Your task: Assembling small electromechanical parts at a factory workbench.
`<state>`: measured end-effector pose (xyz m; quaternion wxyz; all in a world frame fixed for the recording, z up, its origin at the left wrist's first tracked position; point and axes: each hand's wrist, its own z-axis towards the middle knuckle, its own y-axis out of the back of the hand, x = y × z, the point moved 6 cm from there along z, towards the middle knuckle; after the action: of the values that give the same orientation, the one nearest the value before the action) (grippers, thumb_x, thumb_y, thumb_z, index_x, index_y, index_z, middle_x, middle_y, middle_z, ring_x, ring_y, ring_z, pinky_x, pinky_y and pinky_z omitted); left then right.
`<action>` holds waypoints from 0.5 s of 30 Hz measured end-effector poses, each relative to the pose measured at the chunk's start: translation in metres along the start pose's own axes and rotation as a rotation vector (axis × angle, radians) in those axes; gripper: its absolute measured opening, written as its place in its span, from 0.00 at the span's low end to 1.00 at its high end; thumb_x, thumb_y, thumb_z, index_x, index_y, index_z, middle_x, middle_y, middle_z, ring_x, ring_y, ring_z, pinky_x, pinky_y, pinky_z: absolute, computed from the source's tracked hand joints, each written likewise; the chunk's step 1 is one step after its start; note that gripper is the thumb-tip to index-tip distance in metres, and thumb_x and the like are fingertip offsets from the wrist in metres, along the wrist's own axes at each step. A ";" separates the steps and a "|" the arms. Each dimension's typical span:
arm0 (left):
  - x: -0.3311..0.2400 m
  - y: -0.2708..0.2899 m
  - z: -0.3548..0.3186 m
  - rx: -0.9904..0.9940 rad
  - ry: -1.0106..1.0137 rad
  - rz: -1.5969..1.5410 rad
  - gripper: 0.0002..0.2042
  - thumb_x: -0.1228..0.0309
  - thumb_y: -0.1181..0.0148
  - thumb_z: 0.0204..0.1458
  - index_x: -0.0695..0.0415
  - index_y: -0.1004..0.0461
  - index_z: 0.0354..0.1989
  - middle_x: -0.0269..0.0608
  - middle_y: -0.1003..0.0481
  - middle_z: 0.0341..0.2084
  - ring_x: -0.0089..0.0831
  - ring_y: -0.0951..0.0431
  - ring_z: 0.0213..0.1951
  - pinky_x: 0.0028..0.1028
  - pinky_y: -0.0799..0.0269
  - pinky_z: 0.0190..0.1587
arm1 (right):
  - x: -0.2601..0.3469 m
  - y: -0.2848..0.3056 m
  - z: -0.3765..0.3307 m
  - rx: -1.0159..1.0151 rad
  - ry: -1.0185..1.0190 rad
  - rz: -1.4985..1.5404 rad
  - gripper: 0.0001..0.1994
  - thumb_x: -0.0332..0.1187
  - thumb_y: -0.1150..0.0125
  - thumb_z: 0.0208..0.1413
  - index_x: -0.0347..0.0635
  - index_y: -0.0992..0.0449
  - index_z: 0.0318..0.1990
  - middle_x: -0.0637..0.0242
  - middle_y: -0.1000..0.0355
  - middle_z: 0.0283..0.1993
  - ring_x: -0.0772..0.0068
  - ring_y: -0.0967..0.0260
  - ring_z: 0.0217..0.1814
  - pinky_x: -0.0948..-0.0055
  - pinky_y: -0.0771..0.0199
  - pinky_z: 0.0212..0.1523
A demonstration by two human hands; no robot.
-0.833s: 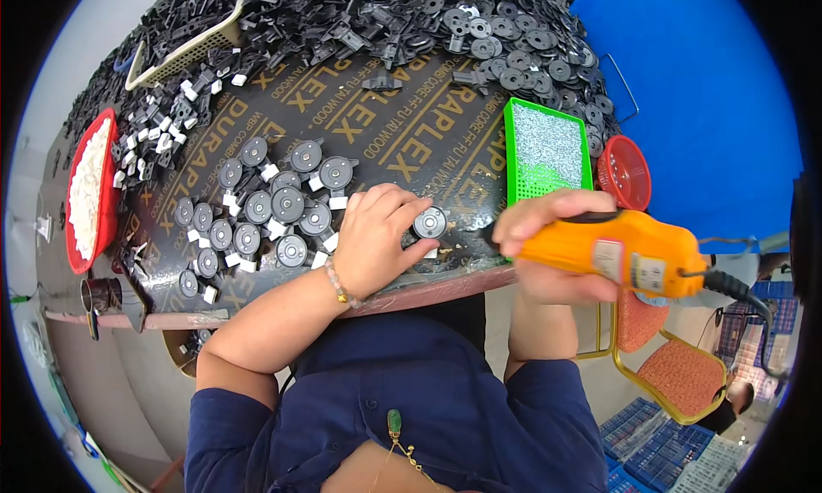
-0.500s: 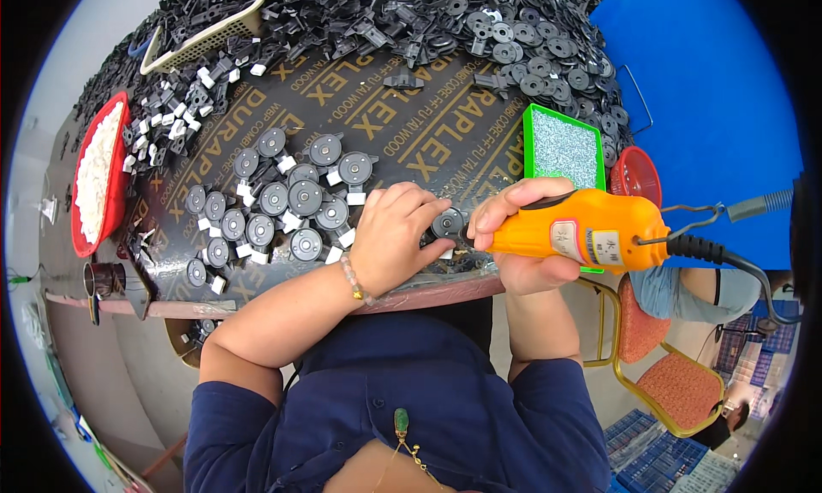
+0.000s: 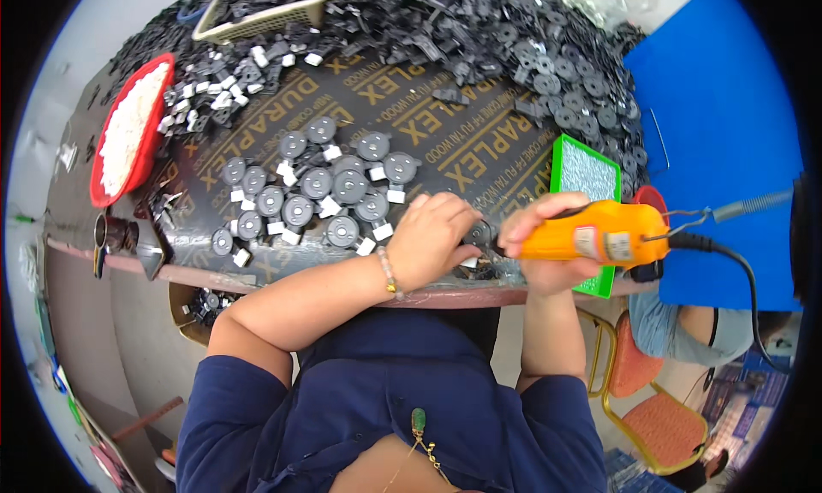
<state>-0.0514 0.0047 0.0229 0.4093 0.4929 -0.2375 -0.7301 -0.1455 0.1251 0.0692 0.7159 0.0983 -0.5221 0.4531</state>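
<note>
My left hand [image 3: 424, 245] rests at the table's near edge, its thumb and fingers closed around a small black round wheel-like part [image 3: 481, 233]. A white block shows at that part's lower side, near the thumb. In my right hand [image 3: 548, 273] is an orange electric screwdriver [image 3: 591, 234], lying nearly level with its nose pointing left at the part. Whether the bit touches the part cannot be made out. Left of my hands lie several black wheel assemblies [image 3: 317, 183] with white blocks attached.
A green tray [image 3: 557, 163] of small silvery pieces stands behind my right hand, a red bowl [image 3: 651, 198] beside it. Black discs [image 3: 593, 85] and other black parts heap at the back. At left sits a red tray [image 3: 165, 82] of white pieces. The screwdriver's cord [image 3: 743, 279] trails right.
The whole view has shifted, so the table's things appear farther right. Both hands keep about the same places around the part and the screwdriver.
</note>
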 end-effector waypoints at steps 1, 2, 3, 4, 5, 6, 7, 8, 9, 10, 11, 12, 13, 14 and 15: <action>0.000 0.001 0.000 0.000 -0.012 -0.011 0.24 0.62 0.27 0.43 0.57 0.22 0.49 0.38 0.24 0.42 0.38 0.26 0.50 0.38 0.33 0.50 | 0.009 0.004 0.004 0.001 0.060 0.102 0.44 0.78 0.43 0.46 0.41 0.32 0.50 0.59 0.26 0.30 0.69 0.29 0.23 0.69 0.28 0.24; 0.002 0.001 -0.004 0.040 0.026 0.000 0.25 0.63 0.26 0.43 0.55 0.23 0.51 0.38 0.24 0.46 0.39 0.27 0.55 0.39 0.34 0.52 | 0.016 0.006 0.007 0.006 0.108 0.213 0.45 0.78 0.44 0.47 0.42 0.33 0.51 0.60 0.26 0.30 0.69 0.29 0.23 0.69 0.28 0.24; 0.004 0.007 -0.006 0.016 0.046 0.021 0.25 0.63 0.26 0.43 0.55 0.23 0.51 0.38 0.24 0.46 0.39 0.27 0.55 0.39 0.34 0.52 | 0.032 0.011 0.013 -0.013 0.196 0.120 0.46 0.79 0.47 0.48 0.42 0.34 0.55 0.60 0.26 0.29 0.70 0.30 0.20 0.70 0.31 0.21; 0.001 0.010 -0.009 0.066 0.043 0.063 0.27 0.62 0.25 0.42 0.55 0.24 0.52 0.39 0.25 0.47 0.40 0.28 0.56 0.39 0.34 0.53 | 0.047 0.017 0.014 0.134 0.255 0.067 0.44 0.73 0.45 0.54 0.41 0.37 0.61 0.55 0.24 0.37 0.65 0.25 0.31 0.64 0.23 0.33; 0.000 0.013 -0.010 0.120 0.034 0.104 0.29 0.62 0.25 0.42 0.55 0.24 0.54 0.39 0.25 0.48 0.40 0.28 0.57 0.38 0.34 0.54 | 0.049 0.010 0.018 0.154 0.255 0.081 0.44 0.73 0.45 0.54 0.41 0.37 0.61 0.55 0.24 0.37 0.65 0.25 0.31 0.64 0.23 0.33; 0.000 0.026 -0.014 0.106 0.049 0.117 0.29 0.62 0.25 0.42 0.55 0.24 0.54 0.39 0.25 0.48 0.40 0.28 0.57 0.38 0.34 0.54 | 0.059 0.016 0.020 -0.114 0.408 -0.232 0.43 0.70 0.43 0.55 0.41 0.38 0.63 0.51 0.26 0.46 0.61 0.26 0.42 0.59 0.25 0.45; -0.004 0.049 -0.017 0.056 0.063 0.115 0.32 0.58 0.24 0.41 0.56 0.26 0.56 0.43 0.26 0.50 0.43 0.29 0.58 0.39 0.35 0.56 | 0.074 0.018 0.016 -0.395 0.556 -0.551 0.43 0.67 0.41 0.56 0.40 0.40 0.66 0.46 0.28 0.54 0.56 0.27 0.53 0.55 0.27 0.57; -0.005 0.075 -0.026 0.005 0.094 0.123 0.36 0.55 0.23 0.39 0.56 0.27 0.58 0.46 0.27 0.51 0.45 0.30 0.58 0.40 0.35 0.57 | 0.074 0.013 0.018 -0.375 0.548 -0.528 0.43 0.67 0.41 0.56 0.40 0.40 0.66 0.46 0.28 0.54 0.56 0.27 0.53 0.55 0.27 0.57; -0.005 0.099 -0.036 -0.050 0.119 0.122 0.40 0.52 0.22 0.37 0.57 0.28 0.60 0.50 0.28 0.52 0.47 0.30 0.59 0.40 0.36 0.59 | 0.094 -0.002 0.004 -0.370 0.875 -0.691 0.44 0.64 0.37 0.54 0.40 0.40 0.67 0.45 0.34 0.61 0.52 0.34 0.62 0.52 0.36 0.65; 0.003 0.125 -0.048 -0.107 0.197 0.196 0.42 0.50 0.22 0.36 0.56 0.29 0.61 0.51 0.30 0.54 0.49 0.31 0.60 0.42 0.36 0.60 | 0.107 -0.016 -0.018 -0.366 1.206 -0.854 0.46 0.62 0.34 0.52 0.39 0.41 0.69 0.43 0.39 0.68 0.49 0.42 0.71 0.49 0.45 0.72; 0.016 0.150 -0.065 -0.159 0.274 0.269 0.44 0.49 0.21 0.34 0.55 0.30 0.62 0.53 0.31 0.56 0.50 0.32 0.61 0.44 0.37 0.61 | 0.107 -0.021 -0.033 -0.357 1.200 -0.849 0.46 0.62 0.34 0.52 0.39 0.41 0.69 0.43 0.39 0.68 0.49 0.42 0.71 0.49 0.45 0.72; 0.035 0.170 -0.086 -0.235 0.354 0.321 0.46 0.48 0.21 0.33 0.54 0.31 0.63 0.53 0.32 0.58 0.51 0.32 0.61 0.46 0.37 0.61 | 0.092 -0.033 -0.038 -0.209 0.951 -0.970 0.49 0.61 0.30 0.49 0.39 0.42 0.70 0.43 0.43 0.71 0.46 0.45 0.73 0.49 0.46 0.72; 0.053 0.188 -0.110 -0.308 0.434 0.375 0.48 0.46 0.21 0.32 0.53 0.32 0.65 0.54 0.33 0.59 0.53 0.33 0.61 0.48 0.38 0.62 | 0.072 -0.044 -0.040 -0.064 0.692 -1.071 0.51 0.60 0.27 0.45 0.38 0.43 0.71 0.44 0.46 0.74 0.43 0.47 0.74 0.49 0.47 0.73; 0.071 0.198 -0.135 -0.324 0.528 0.376 0.50 0.45 0.21 0.31 0.52 0.33 0.66 0.55 0.34 0.61 0.54 0.34 0.62 0.49 0.39 0.63 | 0.046 -0.056 -0.034 0.117 0.513 -1.176 0.54 0.58 0.25 0.43 0.38 0.44 0.72 0.44 0.49 0.75 0.41 0.49 0.75 0.47 0.48 0.73; 0.087 0.205 -0.162 -0.345 0.631 0.378 0.52 0.44 0.21 0.30 0.51 0.35 0.68 0.56 0.35 0.62 0.56 0.34 0.63 0.50 0.40 0.64 | 0.015 -0.068 -0.026 0.311 0.329 -1.263 0.56 0.56 0.23 0.41 0.38 0.46 0.73 0.45 0.51 0.76 0.39 0.50 0.75 0.46 0.50 0.73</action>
<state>0.1554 -0.1719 0.0659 0.6660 0.5644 -0.0607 -0.4840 -0.0764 0.1105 0.0931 0.8913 0.4165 -0.1771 0.0262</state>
